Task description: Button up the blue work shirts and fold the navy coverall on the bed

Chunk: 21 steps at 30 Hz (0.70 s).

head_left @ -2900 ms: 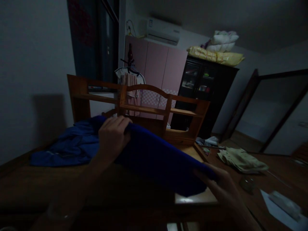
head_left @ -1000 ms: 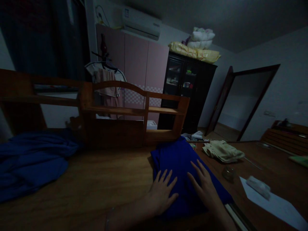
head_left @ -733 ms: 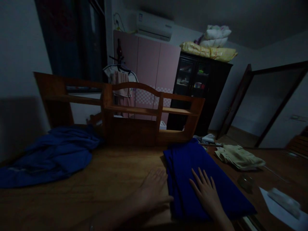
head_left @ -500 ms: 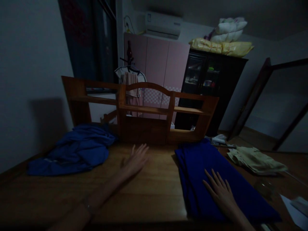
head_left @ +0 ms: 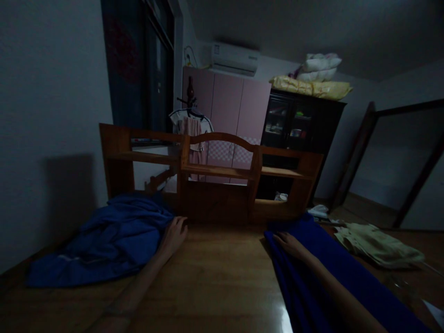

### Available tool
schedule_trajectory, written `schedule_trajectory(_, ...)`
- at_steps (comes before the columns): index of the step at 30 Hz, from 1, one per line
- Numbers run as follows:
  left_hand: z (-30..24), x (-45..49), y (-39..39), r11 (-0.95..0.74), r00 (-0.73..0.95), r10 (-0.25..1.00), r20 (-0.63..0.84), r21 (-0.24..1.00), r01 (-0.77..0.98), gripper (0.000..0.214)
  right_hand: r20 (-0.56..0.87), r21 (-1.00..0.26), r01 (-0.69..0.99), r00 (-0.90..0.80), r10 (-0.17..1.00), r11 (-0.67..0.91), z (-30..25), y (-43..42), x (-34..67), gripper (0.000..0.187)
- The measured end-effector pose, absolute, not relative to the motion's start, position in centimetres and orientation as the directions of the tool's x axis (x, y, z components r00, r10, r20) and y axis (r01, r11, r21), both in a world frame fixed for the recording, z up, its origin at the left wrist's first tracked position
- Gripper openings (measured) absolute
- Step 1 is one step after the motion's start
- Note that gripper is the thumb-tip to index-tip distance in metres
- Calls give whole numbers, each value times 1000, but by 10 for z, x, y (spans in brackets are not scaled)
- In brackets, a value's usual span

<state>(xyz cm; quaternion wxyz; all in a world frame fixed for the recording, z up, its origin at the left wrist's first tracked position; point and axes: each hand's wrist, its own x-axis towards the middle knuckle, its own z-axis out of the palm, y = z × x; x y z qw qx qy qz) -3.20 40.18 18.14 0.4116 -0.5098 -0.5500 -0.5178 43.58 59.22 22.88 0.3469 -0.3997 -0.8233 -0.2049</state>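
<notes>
My left hand (head_left: 174, 235) is beside the right edge of a crumpled blue garment (head_left: 114, 240), close to the base of the wooden shelf. Its fingers are bent loosely downward, with nothing visible in them. Across a folded royal-blue cloth (head_left: 333, 259) reaches my right arm. My right hand (head_left: 290, 244) rests at the cloth's upper left edge, its fingers drawn together on the fabric. Its fingertips are dim, and the cloth is ridged along that side. Both cloths lie on the wooden table (head_left: 215, 277).
A wooden shelf unit (head_left: 218, 173) runs along the table's back. At right lie a folded pale-green cloth (head_left: 378, 245), a clear glass object (head_left: 398, 282) and white paper (head_left: 433, 312). Behind stand a pink wardrobe (head_left: 227, 101), a dark cabinet (head_left: 301, 120) and hanging clothes (head_left: 192, 129).
My left hand has moved left to the crumpled blue garment. My right hand has shifted forward and left on the royal-blue cloth, its spread fingers closing. The camera view has tilted upward.
</notes>
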Motion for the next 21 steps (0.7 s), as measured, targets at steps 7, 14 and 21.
schedule_trajectory(7,177,-29,403,-117,-182,185,966,206,972,30,777,32,890,-308,548,455,256,610,407,51)
schedule_trajectory(14,182,-29,396,-131,-265,79,961,274,953,31,768,-31,884,-278,577,467,238,635,401,46)
schedule_trajectory(21,191,-20,377,-315,-586,-170,793,519,794,63,706,-114,831,-317,633,544,239,660,410,53)
